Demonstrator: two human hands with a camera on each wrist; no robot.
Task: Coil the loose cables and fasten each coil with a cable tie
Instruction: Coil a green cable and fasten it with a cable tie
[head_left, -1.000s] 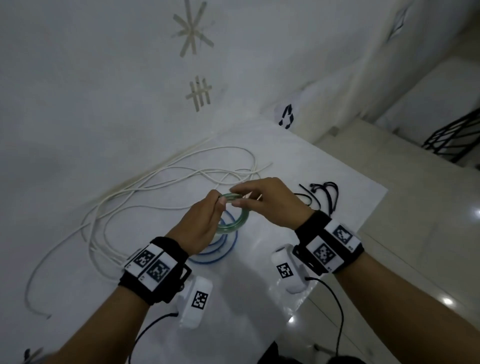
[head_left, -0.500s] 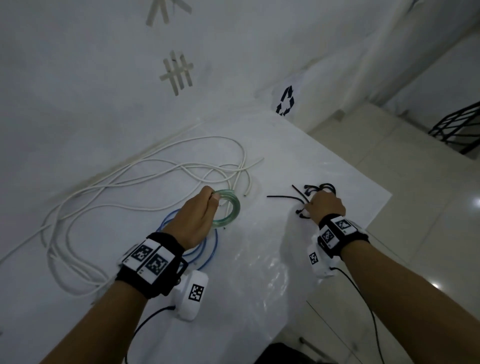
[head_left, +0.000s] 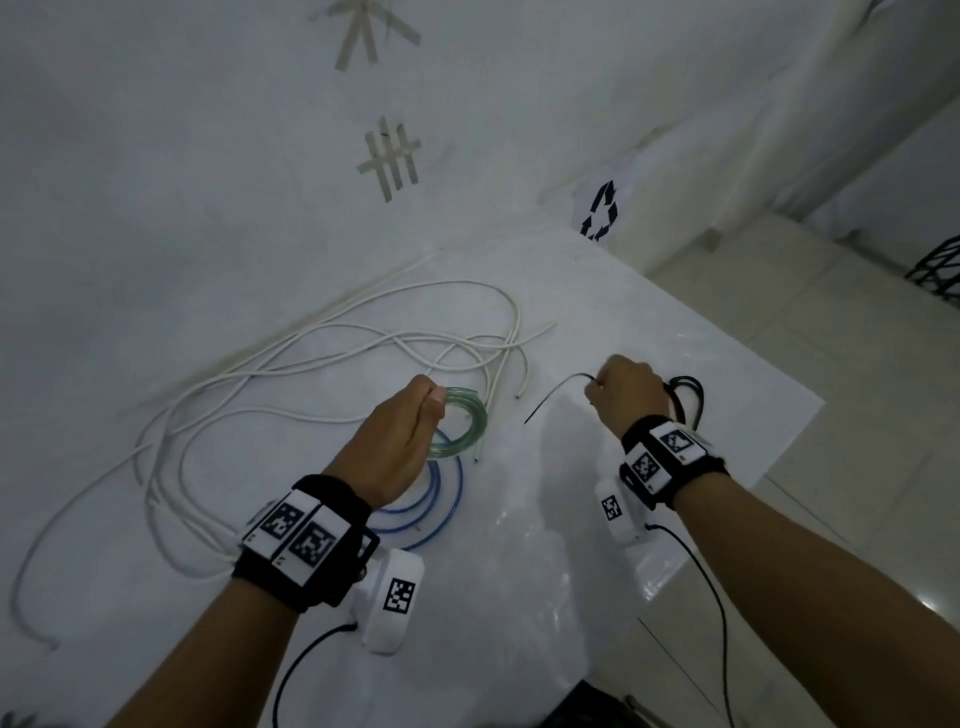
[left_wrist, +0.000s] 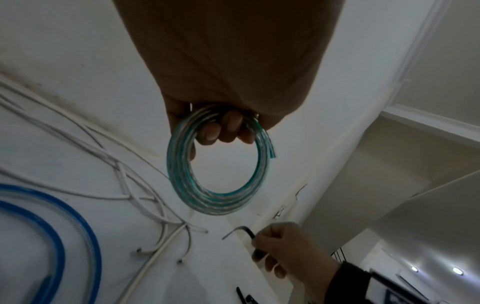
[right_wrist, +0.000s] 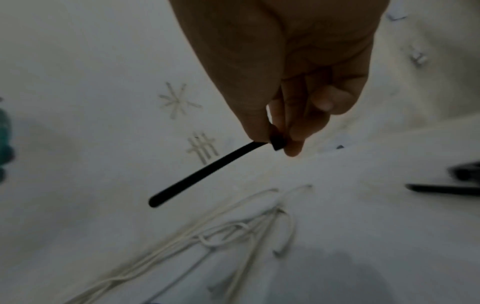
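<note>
Left hand (head_left: 400, 436) grips green coil (left_wrist: 217, 162), untied; right hand (head_left: 626, 392) pinches cable tie (right_wrist: 207, 171); white cable (head_left: 311, 358) uncoiled.

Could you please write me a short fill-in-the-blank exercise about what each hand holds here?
1. The left hand grips a coil of ____ transparent cable.
2. The right hand pinches a black ____.
3. The loose blue cable lies on the table beneath the ____ hand.
Missing words: green; cable tie; left
</note>
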